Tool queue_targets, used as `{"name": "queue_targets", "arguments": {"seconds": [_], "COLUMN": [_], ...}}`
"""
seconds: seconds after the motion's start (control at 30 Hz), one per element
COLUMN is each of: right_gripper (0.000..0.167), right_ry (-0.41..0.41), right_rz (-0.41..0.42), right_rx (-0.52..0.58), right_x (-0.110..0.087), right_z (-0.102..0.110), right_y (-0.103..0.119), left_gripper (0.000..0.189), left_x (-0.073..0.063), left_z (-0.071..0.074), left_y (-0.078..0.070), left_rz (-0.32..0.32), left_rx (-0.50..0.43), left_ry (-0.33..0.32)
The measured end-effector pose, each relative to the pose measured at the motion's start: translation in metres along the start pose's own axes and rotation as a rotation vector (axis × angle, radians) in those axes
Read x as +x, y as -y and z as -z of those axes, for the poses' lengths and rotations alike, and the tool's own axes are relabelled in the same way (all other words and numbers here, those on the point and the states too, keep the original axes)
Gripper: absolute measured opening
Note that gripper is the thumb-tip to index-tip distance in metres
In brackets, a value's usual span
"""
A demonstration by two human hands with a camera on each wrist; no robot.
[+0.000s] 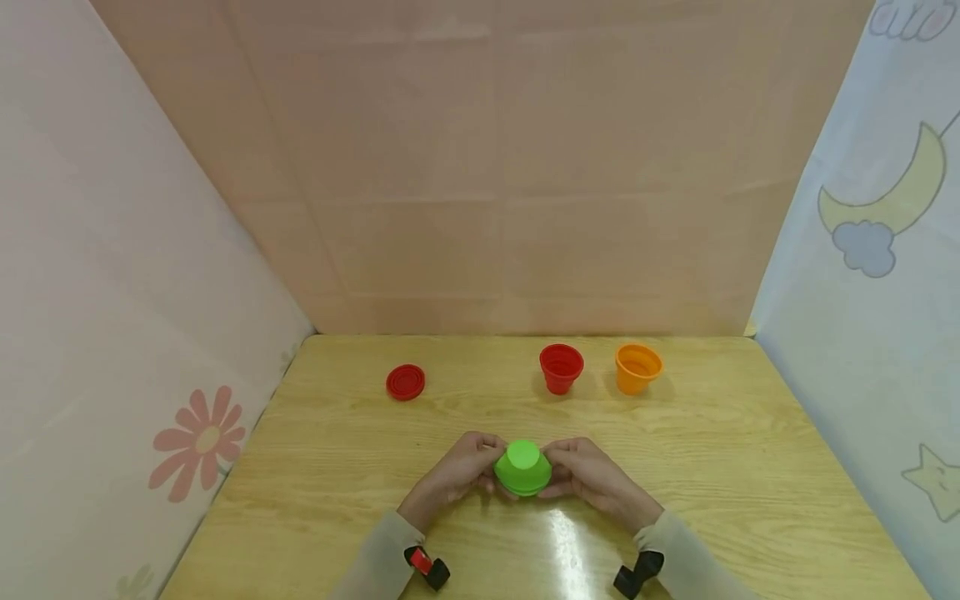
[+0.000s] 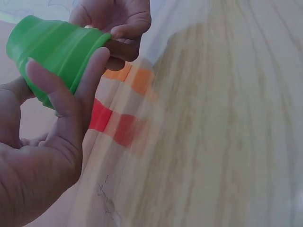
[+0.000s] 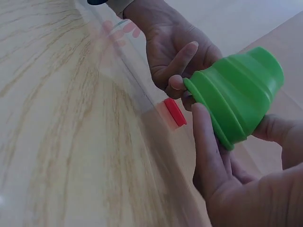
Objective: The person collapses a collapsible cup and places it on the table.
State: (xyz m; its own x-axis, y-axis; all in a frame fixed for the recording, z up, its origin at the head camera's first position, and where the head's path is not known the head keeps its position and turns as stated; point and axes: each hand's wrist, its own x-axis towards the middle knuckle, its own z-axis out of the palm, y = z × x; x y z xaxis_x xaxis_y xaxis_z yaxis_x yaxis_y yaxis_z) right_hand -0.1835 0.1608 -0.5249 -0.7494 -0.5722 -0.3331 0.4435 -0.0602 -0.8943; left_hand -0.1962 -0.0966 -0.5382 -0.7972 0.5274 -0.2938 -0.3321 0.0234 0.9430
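Note:
A green collapsible cup (image 1: pixel 523 472) with stepped, ringed sides is held over the table, its narrow base up and tilted away. My left hand (image 1: pixel 463 468) grips the cup from the left, thumb near the base and fingers at the wide rim. From the other side my right hand (image 1: pixel 592 477) holds it the same way. In the left wrist view the extended cup (image 2: pixel 57 52) shows its ridges, with fingers of both hands at its rim. The right wrist view shows the cup (image 3: pixel 236 92) between both hands; its inside is hidden.
A flat red collapsed cup (image 1: pixel 406 382) lies at the back left of the wooden table (image 1: pixel 315 467). A red cup (image 1: pixel 561 371) and an orange cup (image 1: pixel 637 371) stand extended, openings up, at the back, right of centre. Fabric walls enclose the back and both sides.

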Motion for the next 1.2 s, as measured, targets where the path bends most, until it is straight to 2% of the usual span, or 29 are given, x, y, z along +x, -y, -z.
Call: {"name": "queue_targets", "arguments": {"seconds": [0.17,0.33,0.57,0.87,0.97,1.1,1.2], "right_gripper": [0.04,0.035,0.03,0.025,0.025,0.028,0.032], "right_ry": [0.115,0.161,0.123,0.072,0.047,-0.016,-0.071], "right_rz": [0.007,0.021,0.014,0.013,0.023,0.033,0.032], "right_rx": [0.089,0.155,0.152,0.128,0.095,0.043,0.005], "right_x": [0.0,-0.001,-0.001,0.001,0.001,0.003,0.004], "right_z": [0.001,0.002,0.0,-0.004,-0.007,-0.009,-0.009], "right_y": [0.001,0.001,0.0,0.0,-0.001,-0.003,-0.003], "left_gripper": [0.015,0.016,0.017,0.02,0.023,0.029,0.031], "left_x": [0.0,0.0,-0.001,0.0,0.002,0.003,0.002], "left_z": [0.002,0.002,-0.001,-0.004,-0.007,-0.014,-0.016], "left_y": [0.0,-0.002,-0.002,0.0,0.0,0.0,0.0], "left_rz": [-0.055,-0.079,-0.106,-0.099,-0.1,-0.071,-0.045], "left_rx": [0.0,-0.008,0.016,0.071,0.091,0.129,0.125], "left_ry": [-0.081,-0.088,-0.12,-0.172,-0.211,-0.271,-0.277]}}
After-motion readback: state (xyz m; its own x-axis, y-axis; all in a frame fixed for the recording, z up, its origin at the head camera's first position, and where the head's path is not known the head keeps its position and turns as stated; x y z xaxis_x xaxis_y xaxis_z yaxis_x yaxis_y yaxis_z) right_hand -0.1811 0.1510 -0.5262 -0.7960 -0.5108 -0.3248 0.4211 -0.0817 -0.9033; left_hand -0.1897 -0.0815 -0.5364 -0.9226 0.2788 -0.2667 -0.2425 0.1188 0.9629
